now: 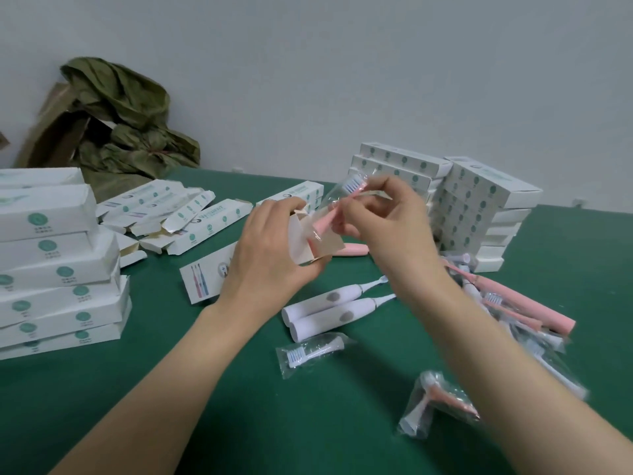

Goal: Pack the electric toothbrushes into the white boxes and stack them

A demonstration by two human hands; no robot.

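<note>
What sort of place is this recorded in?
Likely a small hand-packing bench, perhaps in a workshop or stockroom: stacked identical white boxes on a green table, loose toothbrushes awaiting packing, and an opened cardboard carton against the bare wall.

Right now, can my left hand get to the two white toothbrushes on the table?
Probably not yet: the left hand grips the open box. The white toothbrushes lie uncovered close by, so the path itself looks free.

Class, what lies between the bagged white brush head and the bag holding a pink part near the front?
Nothing. In the head view only bare green table separates the white head's bag from the pink-part bag.
</note>
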